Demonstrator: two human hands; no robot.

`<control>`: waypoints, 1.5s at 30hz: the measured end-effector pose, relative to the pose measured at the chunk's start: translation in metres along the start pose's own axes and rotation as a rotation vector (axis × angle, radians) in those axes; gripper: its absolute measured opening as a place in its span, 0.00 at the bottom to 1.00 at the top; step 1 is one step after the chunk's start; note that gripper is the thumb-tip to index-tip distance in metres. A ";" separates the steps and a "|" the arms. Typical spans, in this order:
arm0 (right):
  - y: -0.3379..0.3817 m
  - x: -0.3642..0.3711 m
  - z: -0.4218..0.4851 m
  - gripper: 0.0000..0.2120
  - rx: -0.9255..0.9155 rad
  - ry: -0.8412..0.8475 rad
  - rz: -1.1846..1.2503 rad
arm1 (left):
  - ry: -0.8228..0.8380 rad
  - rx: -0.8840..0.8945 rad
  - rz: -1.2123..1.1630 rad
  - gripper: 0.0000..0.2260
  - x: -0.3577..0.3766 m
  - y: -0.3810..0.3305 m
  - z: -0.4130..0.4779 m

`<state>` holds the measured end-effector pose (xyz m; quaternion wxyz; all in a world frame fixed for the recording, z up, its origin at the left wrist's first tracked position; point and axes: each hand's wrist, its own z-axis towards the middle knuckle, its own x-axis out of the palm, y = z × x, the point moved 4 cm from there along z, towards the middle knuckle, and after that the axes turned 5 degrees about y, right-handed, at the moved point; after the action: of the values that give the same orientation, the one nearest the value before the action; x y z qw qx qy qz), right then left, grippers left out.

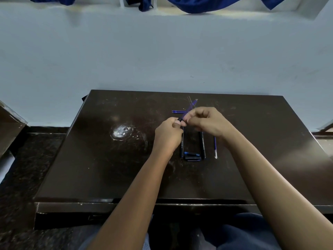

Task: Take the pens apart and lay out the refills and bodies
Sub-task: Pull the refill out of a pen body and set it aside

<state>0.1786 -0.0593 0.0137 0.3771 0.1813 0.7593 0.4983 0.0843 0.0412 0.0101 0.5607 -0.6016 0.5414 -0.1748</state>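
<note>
Above the dark table (111, 168), my left hand (170, 131) grips the black end of a pen body. My right hand (207, 121) pinches the blue refill (189, 109) that sticks out of it, pointing up and to the right. On the table below lie two black pen bodies (182, 145) (202, 145), side by side and pointing away from me. Two caps (191, 156) lie across their near ends. One loose blue refill (215, 147) rests right of them. Another short blue piece (178, 111) lies farther back.
A pale worn patch (120, 131) marks the table's left half. The table's far edge meets a light wall (162, 51). Dark speckled floor (27, 159) shows at left, and blue cloth (198, 4) hangs at the top.
</note>
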 end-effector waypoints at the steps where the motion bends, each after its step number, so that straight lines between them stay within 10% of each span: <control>1: -0.003 0.001 -0.001 0.06 0.036 0.051 -0.063 | -0.033 0.014 -0.015 0.13 -0.002 0.000 0.001; 11: -0.044 0.046 -0.006 0.20 0.317 0.313 -0.978 | -0.008 0.016 -0.045 0.15 0.000 -0.002 -0.001; 25: -0.051 0.048 0.008 0.19 0.393 0.326 -1.027 | -0.016 0.017 -0.023 0.14 -0.002 0.000 0.001; 31: -0.008 -0.018 0.008 0.06 0.101 -0.293 -0.137 | -0.015 0.016 -0.048 0.13 -0.002 0.002 0.002; 35: 0.009 -0.036 -0.002 0.05 -0.001 -0.290 0.518 | -0.015 0.024 -0.032 0.13 -0.002 0.001 0.002; 45: 0.009 -0.032 -0.004 0.04 0.009 -0.207 0.563 | 0.003 0.028 -0.015 0.13 0.001 -0.001 0.000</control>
<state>0.1954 -0.0788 0.0347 0.2988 0.4360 0.6389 0.5589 0.0852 0.0401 0.0105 0.5670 -0.5976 0.5350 -0.1876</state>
